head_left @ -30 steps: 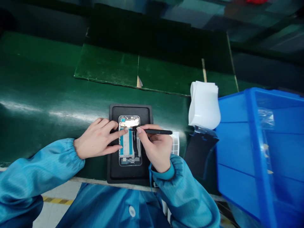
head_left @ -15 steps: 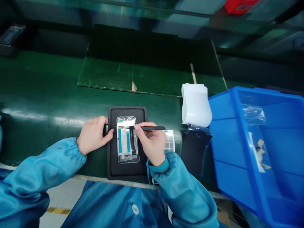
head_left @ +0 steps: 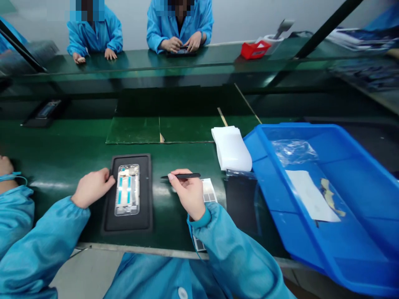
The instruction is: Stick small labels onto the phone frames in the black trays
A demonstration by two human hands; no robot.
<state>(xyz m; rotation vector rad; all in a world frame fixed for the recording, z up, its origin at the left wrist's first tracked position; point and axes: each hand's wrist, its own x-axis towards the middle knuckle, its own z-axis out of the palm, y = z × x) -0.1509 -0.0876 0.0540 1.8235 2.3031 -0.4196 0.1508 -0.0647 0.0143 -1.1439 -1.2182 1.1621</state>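
Left hand [head_left: 92, 187] open and empty, fingertips just touching the edge of a black mat [head_left: 145, 195]. Right hand [head_left: 187, 194] closed on black tweezers [head_left: 182, 176], pinched between thumb and fingers, tips pointing left, just beside the mat. Phone frame [head_left: 127, 190] flat in the middle of the mat (no contact with the tweezers). Right of the right hand, a label sheet [head_left: 208, 191] on the green bench [head_left: 62, 145]; beyond it, white sheets [head_left: 231, 148] and a blue bin [head_left: 258, 143].
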